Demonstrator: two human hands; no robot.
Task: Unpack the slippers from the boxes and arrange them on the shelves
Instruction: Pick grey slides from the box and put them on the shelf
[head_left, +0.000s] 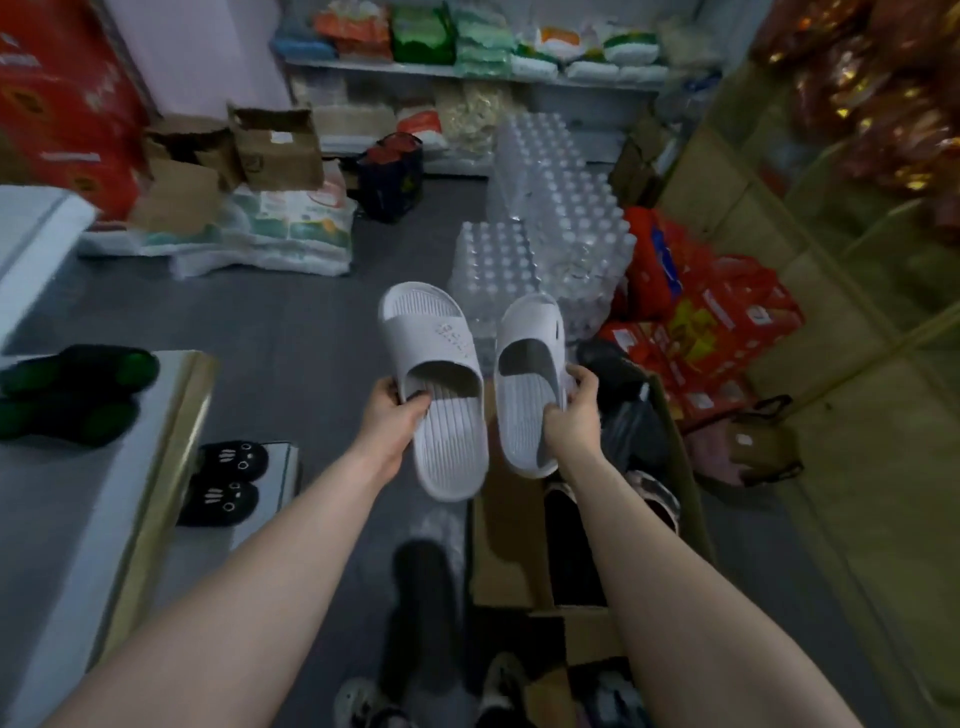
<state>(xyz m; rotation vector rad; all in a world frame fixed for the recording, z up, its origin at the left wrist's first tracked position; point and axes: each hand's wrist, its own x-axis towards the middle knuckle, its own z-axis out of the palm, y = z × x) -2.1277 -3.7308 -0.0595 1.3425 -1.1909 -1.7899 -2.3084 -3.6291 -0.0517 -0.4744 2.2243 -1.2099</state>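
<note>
Above the open cardboard box (691, 499), the left hand (389, 421) grips one white slipper (441, 395) and the right hand (574, 410) grips the other slipper (527, 395). Both hang side by side, just apart. Grey floor (291, 332) lies open between the shelf edge (171, 441) and the water bottles (545, 234).

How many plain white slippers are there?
2. One white slipper is gripped by the left hand, the other slipper by the right hand. More may lie hidden in the cardboard box below.

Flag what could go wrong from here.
The left hand pinches the left white slipper and the right hand the right white slipper only at a side edge; either could drop toward the cardboard box. Placing them on the lower shelf might nudge the black slippers there.
</note>
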